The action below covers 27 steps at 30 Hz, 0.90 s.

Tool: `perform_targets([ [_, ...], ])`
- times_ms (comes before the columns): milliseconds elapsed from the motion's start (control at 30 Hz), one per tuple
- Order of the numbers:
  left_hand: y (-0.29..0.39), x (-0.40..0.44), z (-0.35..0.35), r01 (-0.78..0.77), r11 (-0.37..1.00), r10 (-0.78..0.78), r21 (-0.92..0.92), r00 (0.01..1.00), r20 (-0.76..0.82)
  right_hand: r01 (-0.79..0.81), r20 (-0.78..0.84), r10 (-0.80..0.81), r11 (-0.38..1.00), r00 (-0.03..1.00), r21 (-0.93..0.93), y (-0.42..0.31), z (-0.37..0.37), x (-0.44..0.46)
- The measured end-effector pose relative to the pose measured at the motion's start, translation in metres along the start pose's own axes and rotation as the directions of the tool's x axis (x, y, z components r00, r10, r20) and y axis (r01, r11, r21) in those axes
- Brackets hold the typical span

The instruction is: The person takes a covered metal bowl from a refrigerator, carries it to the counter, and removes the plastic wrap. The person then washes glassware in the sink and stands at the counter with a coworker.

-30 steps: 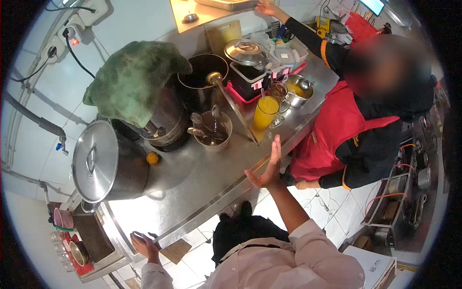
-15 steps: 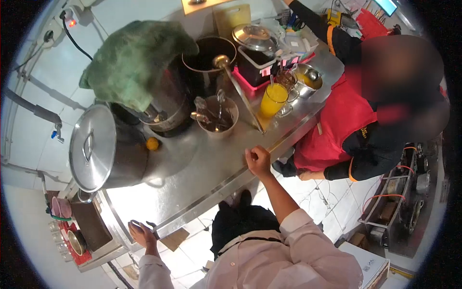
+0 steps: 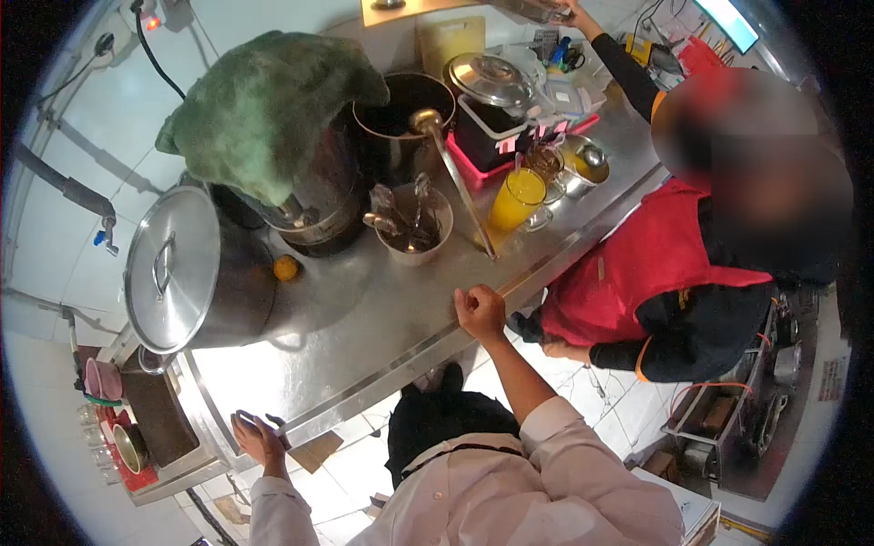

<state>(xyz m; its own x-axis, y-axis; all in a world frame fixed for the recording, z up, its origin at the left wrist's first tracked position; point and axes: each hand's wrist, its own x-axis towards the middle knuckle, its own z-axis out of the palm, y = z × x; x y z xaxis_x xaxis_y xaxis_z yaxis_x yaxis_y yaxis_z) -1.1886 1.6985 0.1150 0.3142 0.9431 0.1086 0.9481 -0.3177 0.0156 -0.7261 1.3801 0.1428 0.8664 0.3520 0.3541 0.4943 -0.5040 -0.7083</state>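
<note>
My left hand (image 3: 260, 440) is closed around a dark, flat, phone-like object (image 3: 277, 435) beside the front left corner of the steel table (image 3: 337, 328). My right hand (image 3: 481, 311) is curled into a fist at the table's front edge, and nothing shows in it. Beyond that fist a long-handled ladle (image 3: 460, 182) leans from the rim of a deep dark pot (image 3: 410, 136). A white tub (image 3: 428, 250) with several metal utensils stands left of the ladle's handle. To its right are a jug of yellow liquid (image 3: 517, 200) and a steel pot (image 3: 583, 187).
A big lidded pot (image 3: 173, 273) and a vessel under a green cloth (image 3: 264, 118) stand at the left. A small orange fruit (image 3: 286, 267) lies between. A co-worker in a red apron (image 3: 605, 282) is at the right, one hand on a clear container (image 3: 528, 9). A sink (image 3: 168, 419) adjoins the table.
The view has shifted slightly. The co-worker's raised arm now shows a hand on a clear container at the top. My fist has turned a little at the table edge; my left hand keeps its grip.
</note>
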Motion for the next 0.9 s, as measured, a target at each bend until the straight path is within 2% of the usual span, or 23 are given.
perform_targets([
  [67,0.009,-0.002,-0.015,0.03,0.997,-0.028,-0.071,0.999,0.028,0.025,-0.015,-0.025,0.999,1.0,-0.028,0.001,-0.001,0.002],
  [133,0.016,-0.001,-0.025,0.068,0.987,-0.058,-0.148,0.996,0.072,-0.019,0.013,0.019,1.0,1.0,0.01,-0.001,-0.003,0.002],
  [233,0.006,-0.001,-0.01,0.028,0.993,-0.03,-0.114,0.999,-0.014,0.041,-0.068,-0.04,0.999,0.997,0.014,-0.003,0.0,0.001],
  [400,0.006,-0.003,-0.013,0.059,0.976,-0.06,-0.212,0.998,0.001,0.039,-0.068,-0.038,0.999,0.997,0.005,-0.001,0.0,0.0],
  [433,0.007,-0.004,-0.012,0.047,0.975,-0.048,-0.217,0.999,-0.003,0.032,-0.078,-0.031,0.999,0.996,0.011,-0.002,0.0,0.0],
  [500,0.001,-0.004,-0.005,-0.078,0.997,0.077,-0.006,0.995,-0.069,0.018,-0.066,-0.018,1.0,0.998,-0.002,-0.003,-0.003,0.0],
  [533,0.001,-0.005,-0.007,-0.049,0.994,0.043,-0.098,0.997,-0.065,0.009,-0.046,-0.009,1.0,0.999,-0.012,-0.003,-0.004,0.0],
  [567,-0.001,-0.002,-0.005,-0.065,0.991,0.056,-0.113,0.995,-0.08,-0.011,-0.075,0.01,1.0,0.997,-0.018,-0.004,-0.004,0.0],
  [633,0.0,0.0,-0.005,0.019,0.975,-0.025,-0.222,0.999,-0.023,-0.031,-0.059,0.033,0.999,0.998,0.031,-0.004,-0.004,-0.001],
  [667,0.003,0.002,-0.008,-0.007,0.975,0.002,-0.221,1.0,-0.025,-0.048,-0.078,0.05,0.998,0.996,0.027,-0.004,-0.005,-0.002],
  [733,0.005,0.0,-0.015,0.063,0.971,-0.044,-0.229,0.995,0.087,-0.066,-0.061,0.07,0.996,0.996,0.068,-0.005,-0.006,-0.004],
  [900,0.007,0.0,-0.023,0.018,0.965,0.009,-0.263,0.995,0.1,-0.057,-0.07,0.061,0.997,0.996,0.048,-0.003,-0.004,-0.006],
])
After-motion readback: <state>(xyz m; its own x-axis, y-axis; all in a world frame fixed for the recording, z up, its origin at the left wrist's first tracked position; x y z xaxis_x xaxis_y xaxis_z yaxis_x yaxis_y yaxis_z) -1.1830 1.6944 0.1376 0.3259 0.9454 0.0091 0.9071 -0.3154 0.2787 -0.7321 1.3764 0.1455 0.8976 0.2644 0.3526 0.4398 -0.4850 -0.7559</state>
